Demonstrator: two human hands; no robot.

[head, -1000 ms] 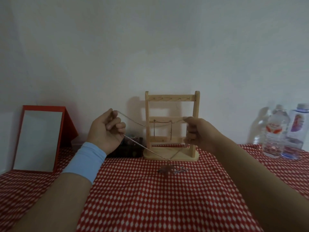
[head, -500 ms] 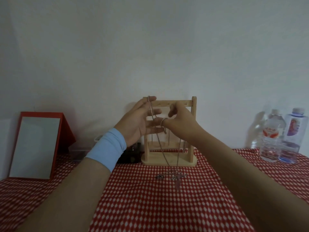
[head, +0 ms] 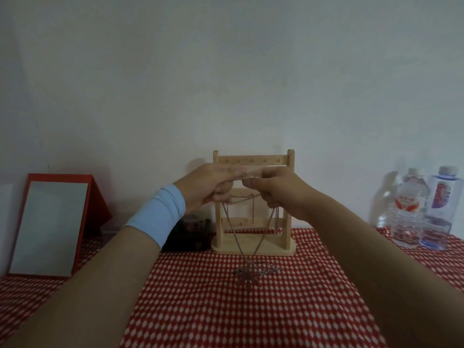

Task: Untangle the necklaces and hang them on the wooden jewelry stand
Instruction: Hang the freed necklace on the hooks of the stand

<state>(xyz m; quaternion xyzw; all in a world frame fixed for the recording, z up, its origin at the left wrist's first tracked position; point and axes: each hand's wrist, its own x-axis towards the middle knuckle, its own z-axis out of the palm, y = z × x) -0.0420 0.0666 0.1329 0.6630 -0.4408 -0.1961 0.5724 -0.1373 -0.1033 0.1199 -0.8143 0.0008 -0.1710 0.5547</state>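
Pendant (head: 248, 277) lies on the checked surface (head: 226, 310) just in front of the wooden jewelry stand (head: 251, 160), and its necklace chain (head: 234, 234) rises from it in two strands to the hands. The left hand (head: 213, 187) and right hand (head: 278, 189) meet before the stand, just under its top bar, each pinching the chain. I judge it is held high so the loop opens for a top hook. Behind them other chains (head: 253, 209) hang from the stand's middle bar. Two bottles (head: 409, 209) stand well right of the stand.

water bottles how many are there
2. The red-label bottle stands far right on the checked tablecloth; the purple-label bottle stands just right of it.
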